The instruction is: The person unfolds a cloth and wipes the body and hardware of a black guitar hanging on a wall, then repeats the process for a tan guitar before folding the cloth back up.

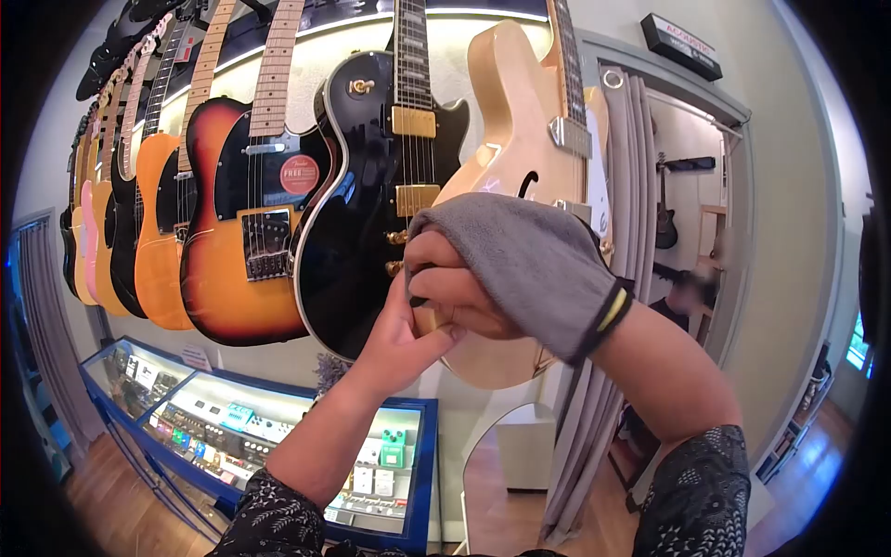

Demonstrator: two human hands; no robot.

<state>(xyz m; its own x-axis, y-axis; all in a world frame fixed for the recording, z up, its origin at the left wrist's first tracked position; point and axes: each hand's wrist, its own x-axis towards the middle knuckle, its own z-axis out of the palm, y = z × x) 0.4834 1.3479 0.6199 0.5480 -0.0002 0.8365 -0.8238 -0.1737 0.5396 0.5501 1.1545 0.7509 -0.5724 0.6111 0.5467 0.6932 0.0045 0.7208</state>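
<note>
- A red sticker (299, 174) on the sunburst guitar (209, 269) reads "Fender" and "FREE"; the overhead sign (682, 45) reads "ACOUSTIC", its lower line blurred.
- The grey cloth (529, 255) drapes over the curled right hand (455, 290), in front of the cream guitar (501, 167); whether those fingers pinch it, I cannot tell.
- The left hand (394, 343) meets the right, thumb out, fingers hidden, grip unclear.
- Black guitar (345, 232) close at left; curtain (624, 121) at right; open room below, above the glass case (428, 473).
</note>
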